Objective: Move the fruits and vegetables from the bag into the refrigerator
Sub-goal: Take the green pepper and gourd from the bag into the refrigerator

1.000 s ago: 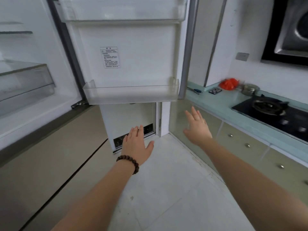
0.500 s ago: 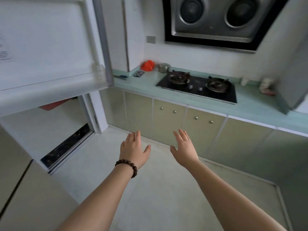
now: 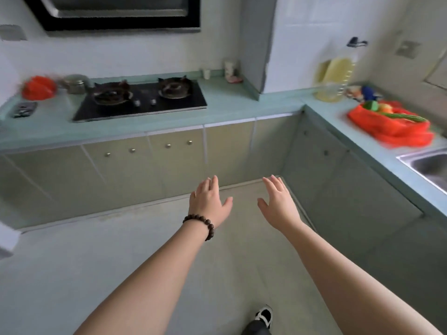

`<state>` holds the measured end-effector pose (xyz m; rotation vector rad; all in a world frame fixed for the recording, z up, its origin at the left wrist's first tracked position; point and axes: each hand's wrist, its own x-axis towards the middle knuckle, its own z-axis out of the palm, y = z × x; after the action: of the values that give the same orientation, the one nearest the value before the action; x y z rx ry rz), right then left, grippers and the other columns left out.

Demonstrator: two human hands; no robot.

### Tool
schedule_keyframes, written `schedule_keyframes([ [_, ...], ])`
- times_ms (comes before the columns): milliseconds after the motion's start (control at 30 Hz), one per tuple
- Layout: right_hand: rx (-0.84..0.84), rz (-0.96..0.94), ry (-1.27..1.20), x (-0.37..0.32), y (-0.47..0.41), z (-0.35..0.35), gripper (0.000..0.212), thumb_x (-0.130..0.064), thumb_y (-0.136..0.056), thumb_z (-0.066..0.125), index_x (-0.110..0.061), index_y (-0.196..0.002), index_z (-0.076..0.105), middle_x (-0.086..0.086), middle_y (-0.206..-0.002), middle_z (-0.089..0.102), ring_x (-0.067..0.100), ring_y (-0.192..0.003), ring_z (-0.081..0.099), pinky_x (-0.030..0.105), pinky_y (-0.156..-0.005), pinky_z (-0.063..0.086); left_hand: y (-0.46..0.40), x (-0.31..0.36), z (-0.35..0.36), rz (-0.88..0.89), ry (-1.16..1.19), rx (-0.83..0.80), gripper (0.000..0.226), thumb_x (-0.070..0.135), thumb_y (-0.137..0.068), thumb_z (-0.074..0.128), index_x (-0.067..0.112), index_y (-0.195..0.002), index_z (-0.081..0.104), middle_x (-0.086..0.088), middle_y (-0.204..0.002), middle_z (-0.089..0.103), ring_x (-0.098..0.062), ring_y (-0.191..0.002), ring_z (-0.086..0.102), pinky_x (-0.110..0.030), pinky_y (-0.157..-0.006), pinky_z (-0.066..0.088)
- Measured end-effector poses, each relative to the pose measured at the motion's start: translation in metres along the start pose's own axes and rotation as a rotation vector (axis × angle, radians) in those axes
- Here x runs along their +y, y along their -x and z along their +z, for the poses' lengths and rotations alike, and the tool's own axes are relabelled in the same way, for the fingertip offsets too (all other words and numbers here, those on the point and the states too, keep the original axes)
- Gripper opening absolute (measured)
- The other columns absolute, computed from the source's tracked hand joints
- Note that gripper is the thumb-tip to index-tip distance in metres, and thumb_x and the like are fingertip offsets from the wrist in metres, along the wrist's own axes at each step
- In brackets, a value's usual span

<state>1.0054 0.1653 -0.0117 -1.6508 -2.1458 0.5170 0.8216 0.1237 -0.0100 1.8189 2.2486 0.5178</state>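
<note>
Both hands hovering empty over the kitchen floor, bag waiting on the right counter

Left hand [image 3: 210, 204], beaded bracelet [image 3: 202, 223] at the wrist, and right hand [image 3: 278, 204] are reaching forward palms down, fingers loosely spread, gripping nothing. The red bag [image 3: 396, 128] is lying on the teal countertop [image 3: 242, 110] at far right, near the sink [image 3: 428, 165], with green and orange produce [image 3: 381, 108] showing at its mouth. A large oil bottle [image 3: 337, 76] is standing behind it. Gas hob [image 3: 141, 99] is sitting on the far counter. Refrigerator out of view
</note>
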Motion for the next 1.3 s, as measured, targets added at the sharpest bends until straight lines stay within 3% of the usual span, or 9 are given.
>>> schedule_keyframes([
  [600,0.221,0.455,-0.02,0.25,-0.14,-0.125,0.053,-0.024,-0.092,0.048,-0.017,-0.143,0.033,0.004,-0.156,0.019,0.018,-0.146,0.007,0.036,-0.116,0.019,-0.225,0.268,0.121,0.395,0.025,-0.169,0.075,0.047,-0.091,0.044,0.012,-0.149,0.013,-0.008,-0.156,0.02,-0.021,-0.145,0.013,-0.04,-0.116,0.017],
  [1000,0.258,0.595,-0.081,0.338,-0.227,-0.152,0.053,-0.025,-0.092,0.05,-0.019,-0.142,0.035,0.003,-0.157,0.019,0.016,-0.146,0.007,0.035,-0.118,0.014,-0.341,0.357,0.175,0.512,0.007,-0.256,0.075,0.049,-0.091,0.042,0.014,-0.15,0.011,-0.006,-0.157,0.017,-0.02,-0.145,0.012,-0.04,-0.117,0.016],
  [1300,0.347,0.745,-0.104,0.395,-0.346,-0.165,0.052,-0.023,-0.092,0.051,-0.016,-0.141,0.036,0.007,-0.155,0.022,0.019,-0.145,0.013,0.034,-0.116,0.014,-0.486,0.413,0.215,0.656,0.016,-0.34,0.075,0.049,-0.092,0.041,0.014,-0.15,0.009,-0.006,-0.158,0.014,-0.02,-0.146,0.01,-0.041,-0.118,0.015],
])
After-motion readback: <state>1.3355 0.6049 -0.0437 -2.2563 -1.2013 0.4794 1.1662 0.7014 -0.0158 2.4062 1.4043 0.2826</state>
